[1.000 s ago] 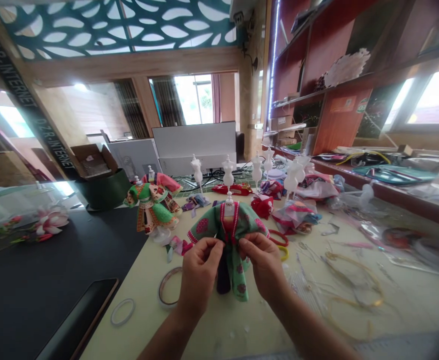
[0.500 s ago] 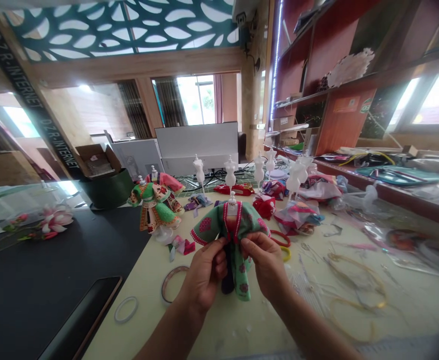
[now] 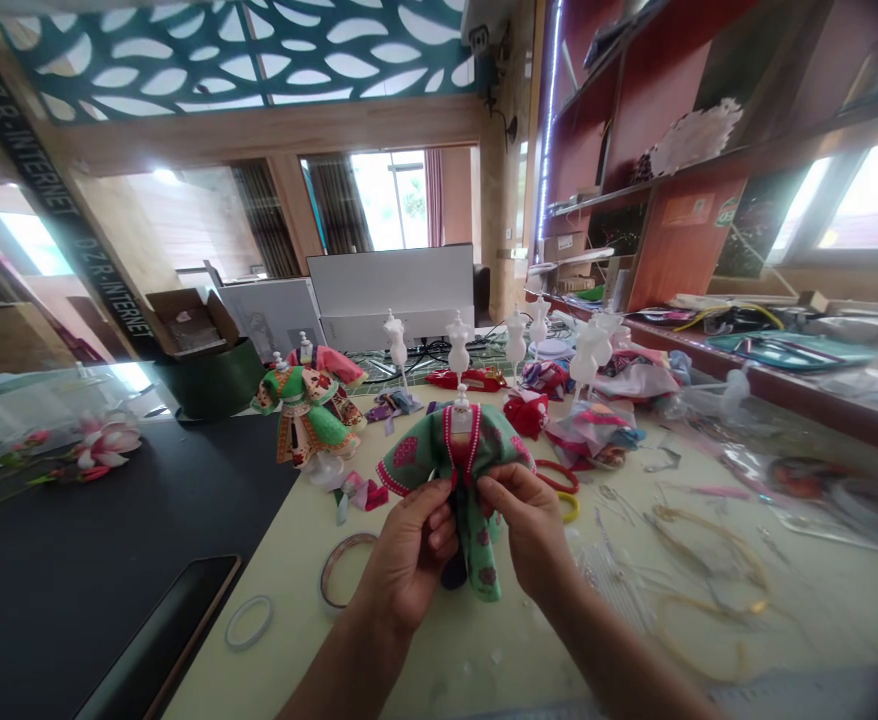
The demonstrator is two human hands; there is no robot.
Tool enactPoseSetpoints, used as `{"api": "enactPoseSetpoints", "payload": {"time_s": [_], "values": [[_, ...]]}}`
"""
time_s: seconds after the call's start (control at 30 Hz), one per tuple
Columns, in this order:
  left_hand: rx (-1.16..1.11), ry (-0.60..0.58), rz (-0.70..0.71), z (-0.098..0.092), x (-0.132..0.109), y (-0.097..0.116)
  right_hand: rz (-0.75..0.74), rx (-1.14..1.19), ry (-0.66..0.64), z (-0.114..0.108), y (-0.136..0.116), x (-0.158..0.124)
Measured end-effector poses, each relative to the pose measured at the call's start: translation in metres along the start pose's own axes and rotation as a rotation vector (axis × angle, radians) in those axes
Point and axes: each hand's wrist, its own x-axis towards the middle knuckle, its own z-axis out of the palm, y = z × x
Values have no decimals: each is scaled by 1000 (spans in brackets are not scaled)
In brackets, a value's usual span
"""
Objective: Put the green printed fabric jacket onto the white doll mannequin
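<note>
A small green doll robe (image 3: 482,545) with pink flower prints and a pink beaded collar hangs on a miniature white mannequin (image 3: 462,412). My left hand (image 3: 418,540) pinches the robe's front at the waist, on the left side. On the other side, my right hand (image 3: 525,510) holds the front edge between thumb and fingers. Between the hands a small red tie (image 3: 455,478) shows at the chest. A dark piece (image 3: 454,570) hangs below, partly behind my left fingers.
Dressed mannequins (image 3: 308,405) stand at the back left, bare white ones (image 3: 459,345) behind. Tape rolls (image 3: 250,622) lie at left near a phone (image 3: 161,640). Fabric pieces (image 3: 596,430), a yellow ring (image 3: 570,507), and yellow cord (image 3: 746,560) are at right.
Both hands stay on the robe's front with almost the same pinch. The whole view has shifted very slightly.
</note>
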Motion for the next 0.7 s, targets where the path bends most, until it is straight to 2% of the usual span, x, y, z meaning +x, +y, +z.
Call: {"api": "enactPoseSetpoints", "payload": {"time_s": [0.37,0.7], "values": [[86,-37,89,-2,0,-9,-29,-14,-1,1,4,2],[152,14,161,-3,3,-14,-34,-34,-17,3,6,-1]]}}
